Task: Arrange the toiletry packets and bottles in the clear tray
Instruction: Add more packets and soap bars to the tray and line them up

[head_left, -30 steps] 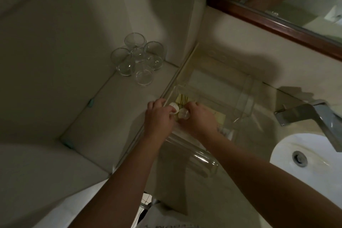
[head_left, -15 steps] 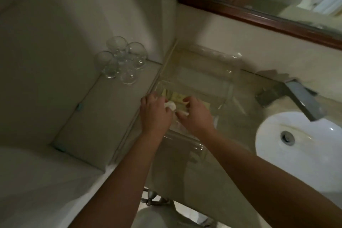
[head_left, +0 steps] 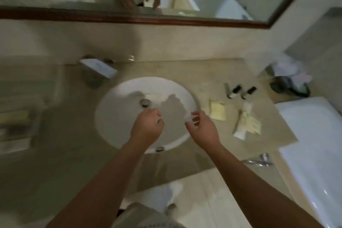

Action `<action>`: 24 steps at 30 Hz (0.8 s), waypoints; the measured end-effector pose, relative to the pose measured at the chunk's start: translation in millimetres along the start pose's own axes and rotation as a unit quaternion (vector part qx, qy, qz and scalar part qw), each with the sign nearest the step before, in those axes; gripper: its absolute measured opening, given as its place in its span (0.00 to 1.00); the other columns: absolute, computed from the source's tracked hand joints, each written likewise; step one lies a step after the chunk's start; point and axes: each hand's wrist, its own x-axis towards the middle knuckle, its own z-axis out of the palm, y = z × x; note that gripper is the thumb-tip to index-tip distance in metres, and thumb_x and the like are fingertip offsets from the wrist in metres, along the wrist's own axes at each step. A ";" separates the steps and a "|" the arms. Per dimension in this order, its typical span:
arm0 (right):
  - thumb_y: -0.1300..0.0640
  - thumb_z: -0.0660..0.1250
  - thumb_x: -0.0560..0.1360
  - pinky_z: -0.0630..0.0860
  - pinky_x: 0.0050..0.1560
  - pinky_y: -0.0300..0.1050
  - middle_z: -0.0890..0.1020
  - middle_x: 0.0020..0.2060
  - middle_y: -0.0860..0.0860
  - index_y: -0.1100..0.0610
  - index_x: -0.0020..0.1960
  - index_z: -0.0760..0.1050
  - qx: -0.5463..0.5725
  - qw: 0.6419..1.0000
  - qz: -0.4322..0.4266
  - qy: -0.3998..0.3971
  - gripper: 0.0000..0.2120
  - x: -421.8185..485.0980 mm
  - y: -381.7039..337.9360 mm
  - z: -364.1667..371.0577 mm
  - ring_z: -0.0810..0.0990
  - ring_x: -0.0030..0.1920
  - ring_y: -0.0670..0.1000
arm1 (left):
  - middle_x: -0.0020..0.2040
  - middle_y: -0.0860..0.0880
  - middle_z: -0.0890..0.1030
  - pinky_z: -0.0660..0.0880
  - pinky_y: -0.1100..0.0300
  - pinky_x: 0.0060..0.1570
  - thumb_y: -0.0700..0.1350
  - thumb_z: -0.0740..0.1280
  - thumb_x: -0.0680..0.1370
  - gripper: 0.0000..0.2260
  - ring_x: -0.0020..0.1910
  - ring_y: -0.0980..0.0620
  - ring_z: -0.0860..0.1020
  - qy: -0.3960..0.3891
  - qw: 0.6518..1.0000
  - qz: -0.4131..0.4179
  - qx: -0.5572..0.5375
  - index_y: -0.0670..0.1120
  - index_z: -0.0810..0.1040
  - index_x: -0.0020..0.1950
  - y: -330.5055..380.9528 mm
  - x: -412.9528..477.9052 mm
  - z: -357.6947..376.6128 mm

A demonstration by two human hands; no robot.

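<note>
My left hand (head_left: 148,127) hangs loose and empty, my right hand (head_left: 201,129) I cannot tell; I'd pinch the yellow packet (head_left: 217,111) just beyond its fingertips by an edge.

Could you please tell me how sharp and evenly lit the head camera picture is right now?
In the head view the light is dim; motion blur smears the faucet and the small bottles; also in the head view, a dark shadow crosses the sink, and glare streaks the bathtub.
</note>
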 end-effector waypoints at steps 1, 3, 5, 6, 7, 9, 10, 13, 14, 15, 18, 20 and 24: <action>0.46 0.69 0.73 0.79 0.49 0.50 0.80 0.50 0.48 0.51 0.62 0.72 -0.001 1.000 0.018 0.010 0.21 -1.2 29.4 -23.8 0.80 0.47 0.50 | 0.53 0.41 0.79 0.70 0.54 0.57 0.48 0.60 0.70 0.17 0.55 0.42 0.76 -0.022 1.000 0.015 -0.010 0.41 0.79 0.53 25.6 -1.2 25.2; 0.46 0.69 0.73 0.78 0.51 0.49 0.80 0.51 0.49 0.52 0.63 0.72 -0.008 0.999 0.049 0.021 0.21 -0.2 73.5 -62.8 0.80 0.48 0.51 | 0.51 0.41 0.80 0.69 0.57 0.55 0.48 0.59 0.69 0.18 0.53 0.42 0.77 -0.059 0.998 0.030 -0.022 0.41 0.80 0.51 67.4 -2.7 62.7; 0.47 0.70 0.72 0.77 0.51 0.47 0.80 0.52 0.50 0.53 0.63 0.72 -0.013 0.997 0.072 0.033 0.22 6.8 108.1 -91.3 0.81 0.49 0.52 | 0.50 0.41 0.80 0.69 0.57 0.52 0.48 0.59 0.68 0.18 0.52 0.43 0.77 -0.087 0.995 0.046 -0.011 0.41 0.80 0.50 98.1 0.1 89.9; 0.46 0.70 0.73 0.76 0.50 0.47 0.81 0.52 0.50 0.53 0.63 0.72 -0.011 0.996 0.082 0.036 0.22 11.5 122.0 -101.9 0.80 0.49 0.51 | 0.50 0.41 0.80 0.70 0.57 0.51 0.48 0.58 0.69 0.18 0.51 0.43 0.76 -0.098 0.994 0.045 -0.006 0.40 0.80 0.50 109.6 3.9 100.9; 0.47 0.70 0.73 0.76 0.50 0.46 0.81 0.52 0.50 0.53 0.63 0.72 -0.006 0.995 0.091 0.039 0.22 17.3 134.6 -109.1 0.80 0.49 0.51 | 0.49 0.41 0.79 0.70 0.56 0.50 0.48 0.58 0.69 0.18 0.50 0.43 0.76 -0.105 0.994 0.041 -0.005 0.40 0.80 0.50 118.8 8.8 110.8; 0.47 0.70 0.73 0.75 0.49 0.45 0.81 0.53 0.51 0.53 0.64 0.72 -0.002 0.994 0.104 0.041 0.21 29.5 155.2 -119.4 0.80 0.50 0.51 | 0.48 0.42 0.79 0.71 0.55 0.48 0.47 0.60 0.72 0.14 0.48 0.44 0.77 -0.113 0.993 0.033 0.002 0.41 0.80 0.49 132.5 23.4 130.1; 0.48 0.69 0.73 0.74 0.49 0.45 0.81 0.54 0.51 0.53 0.64 0.72 -0.007 0.993 0.109 0.039 0.22 36.2 164.4 -122.7 0.80 0.51 0.52 | 0.48 0.42 0.79 0.71 0.55 0.47 0.45 0.62 0.73 0.11 0.49 0.44 0.77 -0.118 0.992 0.033 0.018 0.42 0.80 0.49 136.6 32.9 140.7; 0.51 0.70 0.72 0.76 0.54 0.48 0.78 0.58 0.52 0.53 0.65 0.71 -0.039 0.991 0.128 0.024 0.23 56.7 190.0 -131.6 0.79 0.55 0.54 | 0.55 0.44 0.77 0.71 0.55 0.53 0.41 0.64 0.74 0.11 0.55 0.44 0.76 -0.130 0.989 0.028 0.059 0.45 0.78 0.56 141.8 63.6 171.2; 0.52 0.70 0.72 0.76 0.55 0.50 0.78 0.58 0.53 0.52 0.66 0.71 -0.062 0.990 0.129 0.017 0.24 64.2 197.7 -136.0 0.77 0.56 0.55 | 0.57 0.45 0.75 0.71 0.54 0.56 0.42 0.65 0.74 0.13 0.57 0.46 0.75 -0.123 0.990 0.028 0.061 0.46 0.76 0.59 142.5 73.8 180.6; 0.52 0.71 0.71 0.76 0.56 0.51 0.77 0.59 0.53 0.52 0.66 0.70 -0.090 0.988 0.126 0.012 0.24 72.2 206.0 -140.8 0.76 0.57 0.55 | 0.58 0.46 0.74 0.70 0.54 0.57 0.43 0.65 0.74 0.15 0.57 0.48 0.74 -0.108 0.992 0.033 0.056 0.47 0.75 0.61 142.6 83.7 190.1; 0.52 0.73 0.69 0.75 0.56 0.52 0.75 0.60 0.53 0.51 0.68 0.68 -0.145 0.983 0.111 -0.019 0.29 96.1 224.7 -153.3 0.73 0.57 0.56 | 0.61 0.47 0.71 0.70 0.53 0.58 0.45 0.68 0.72 0.19 0.58 0.48 0.71 -0.066 0.996 0.027 0.061 0.48 0.72 0.63 145.3 111.2 214.6; 0.51 0.75 0.68 0.75 0.56 0.51 0.74 0.61 0.52 0.50 0.70 0.67 -0.165 0.981 0.093 -0.048 0.32 110.5 234.9 -157.7 0.71 0.59 0.55 | 0.67 0.46 0.69 0.68 0.51 0.61 0.45 0.71 0.71 0.25 0.64 0.44 0.69 -0.077 0.988 0.042 0.128 0.48 0.69 0.67 149.0 130.6 227.4; 0.47 0.73 0.70 0.72 0.60 0.50 0.74 0.62 0.52 0.49 0.70 0.67 -0.207 0.971 0.056 -0.109 0.31 125.7 247.9 -158.8 0.69 0.62 0.55 | 0.70 0.46 0.69 0.68 0.48 0.62 0.50 0.75 0.68 0.35 0.68 0.41 0.65 -0.130 0.956 0.053 0.257 0.49 0.64 0.72 152.3 151.3 236.8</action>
